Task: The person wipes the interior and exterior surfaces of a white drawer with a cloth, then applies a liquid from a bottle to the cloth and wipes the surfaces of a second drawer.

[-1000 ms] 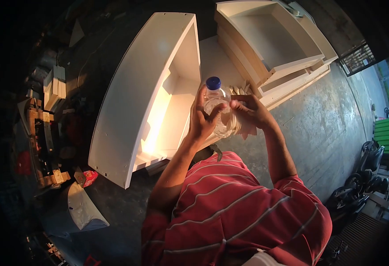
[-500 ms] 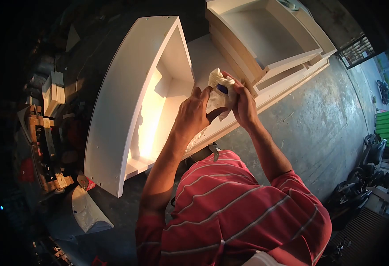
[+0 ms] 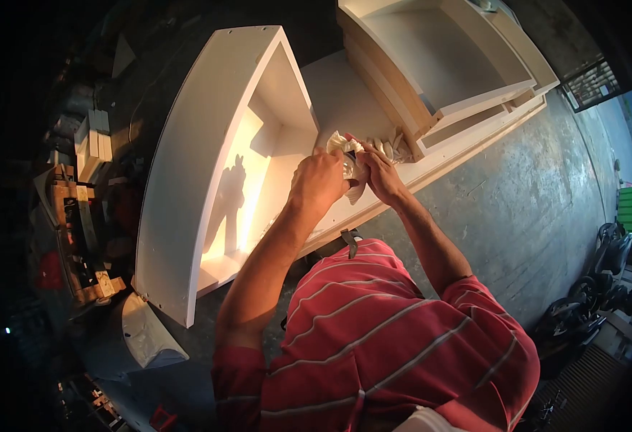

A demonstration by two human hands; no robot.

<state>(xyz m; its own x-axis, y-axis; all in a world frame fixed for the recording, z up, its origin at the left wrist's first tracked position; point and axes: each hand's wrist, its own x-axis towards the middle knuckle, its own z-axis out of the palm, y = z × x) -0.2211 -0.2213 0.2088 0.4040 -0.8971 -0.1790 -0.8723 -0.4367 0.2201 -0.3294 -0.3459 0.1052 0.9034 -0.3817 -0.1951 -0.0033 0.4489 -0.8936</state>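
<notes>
Both my hands are together over the white board (image 3: 330,79), around a crumpled whitish cloth or plastic bundle (image 3: 357,193). My left hand (image 3: 319,178) has its fingers curled against the bundle's left side. On the other side, my right hand (image 3: 379,175) grips it, with fingers pointing up. A small dark part shows in the bundle's opening between the hands; what it is I cannot make out. Just beyond my right hand, a crumpled pale cloth (image 3: 396,147) lies on the board.
To the left stands a white curved cabinet box (image 3: 179,173) with an open front. Curved drawer frames (image 3: 438,65) are stacked on the board at the upper right. Wood pieces (image 3: 85,237) lie far left, and motorcycles (image 3: 589,281) stand on the right.
Both hands have come down and closer together with the bundle. The blue cap-like part seen earlier is now mostly hidden. A shadow of the hands now shows inside the cabinet box.
</notes>
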